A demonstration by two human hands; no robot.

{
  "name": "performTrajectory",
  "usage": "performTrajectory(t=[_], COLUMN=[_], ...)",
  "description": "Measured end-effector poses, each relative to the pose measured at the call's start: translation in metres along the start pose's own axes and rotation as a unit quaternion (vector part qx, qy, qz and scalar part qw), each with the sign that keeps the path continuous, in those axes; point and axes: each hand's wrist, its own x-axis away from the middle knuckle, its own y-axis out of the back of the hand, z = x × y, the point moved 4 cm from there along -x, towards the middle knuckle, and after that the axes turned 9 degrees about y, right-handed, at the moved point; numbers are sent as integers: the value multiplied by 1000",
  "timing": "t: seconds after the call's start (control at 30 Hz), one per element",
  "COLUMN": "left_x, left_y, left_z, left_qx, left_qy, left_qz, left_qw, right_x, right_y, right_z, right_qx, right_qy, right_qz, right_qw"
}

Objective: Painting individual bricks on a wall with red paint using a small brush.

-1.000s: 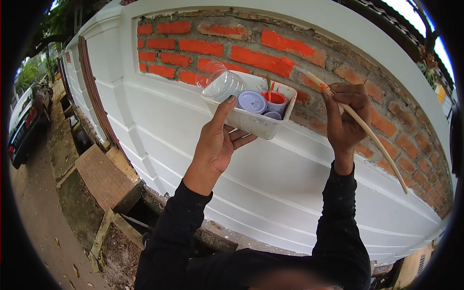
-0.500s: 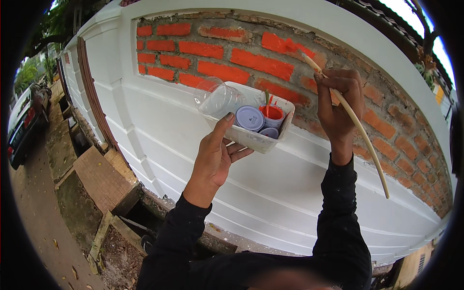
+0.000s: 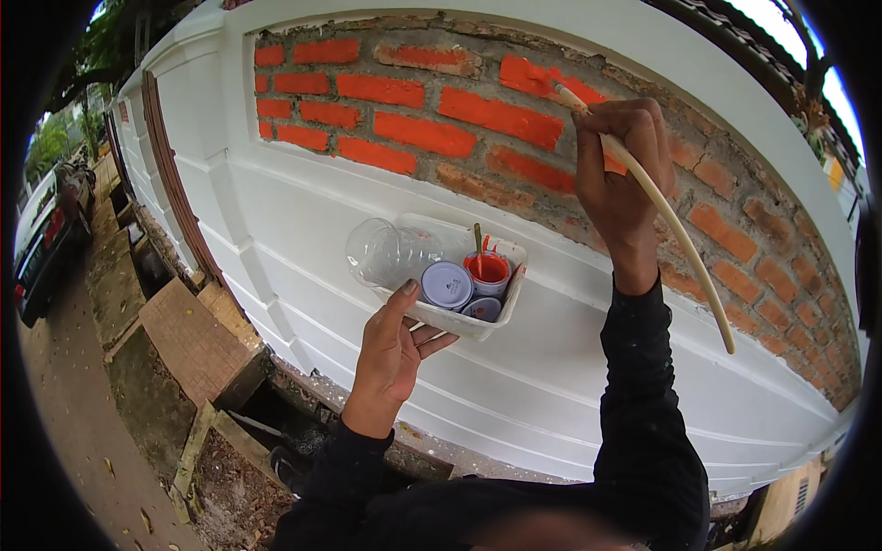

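Note:
My right hand (image 3: 627, 179) grips a long-handled paintbrush (image 3: 675, 234) whose pale, curved-looking handle trails down to the right. Its tip rests at a brick (image 3: 528, 75) in the upper row, partly coated in bright orange-red paint. In my left hand (image 3: 390, 354) is a white plastic tub (image 3: 510, 298), with the thumb over its near rim and the fingers underneath. The tub carries an open pot of orange-red paint (image 3: 487, 269) with a green stick in it, a lidded round pot (image 3: 447, 286), a smaller one (image 3: 482, 309) and a clear plastic bottle (image 3: 390, 253).
The brick panel (image 3: 772, 220) is set into a white wall (image 3: 514, 395); its left bricks are painted, its right ones mostly bare. A ditch runs along the wall's foot, beside a tiled slab (image 3: 188, 340). A parked car (image 3: 50, 234) stands on the road at left.
The tub in my left hand has dropped lower and slightly left, away from the bricks. My right hand has moved the brush up and left along the upper brick, where more paint shows.

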Motion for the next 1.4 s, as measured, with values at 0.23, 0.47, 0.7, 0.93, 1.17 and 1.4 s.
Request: performTrajectory(t=[0.23, 0.47, 0.7, 0.93, 1.17, 1.4], left_x=[0, -2, -4, -6, -5, -1], left_y=[1, -2, -6, -3, -4, -3], left_z=[7, 14, 17, 23, 29, 31], left_qx=[4, 1, 3, 2, 5, 3], left_qy=[7, 17, 32, 39, 49, 52], left_qz=[7, 14, 26, 29, 33, 42], left_qw=[1000, 1000, 999, 999, 998, 998], right_x=[6, 1, -3, 8, 8, 12], right_y=[18, 12, 8, 31, 32, 38], right_z=[-2, -6, -1, 3, -1, 5], right_qx=[44, 26, 43, 18, 73, 32], right_qy=[-44, -17, -3, -39, -35, -4], right_qz=[-37, -39, -11, -49, -8, 84], right_qw=[997, 999, 999, 998, 997, 996])
